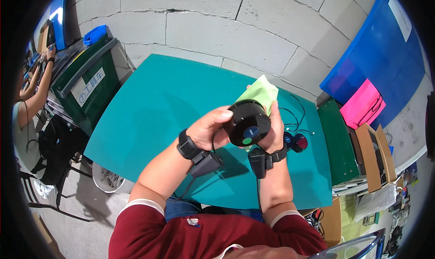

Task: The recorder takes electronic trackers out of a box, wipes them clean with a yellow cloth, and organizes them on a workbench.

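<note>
Above the table, a glossy black round device (247, 123) is held tilted between my two hands. Its face carries a round blue mark and a green sticker. My left hand (210, 128) grips the device's left side, thumb on the rim. On the other side my right hand (274, 131) supports it and holds a light green cloth (259, 92), which lies against the device's far side. Some right-hand fingers are hidden behind the cloth and device. Two small dark discs (299, 143) lie on the table beside my right wrist, near a thin black cable (297, 118).
The green tabletop (149, 105) meets a block wall behind. At the left stand a dark green tool cart (88, 93), a grey bin (108, 179) and another person's arm (38, 91). Along the right are a pink bag (364, 104), a blue panel (367, 55) and an opened cardboard box (369, 154).
</note>
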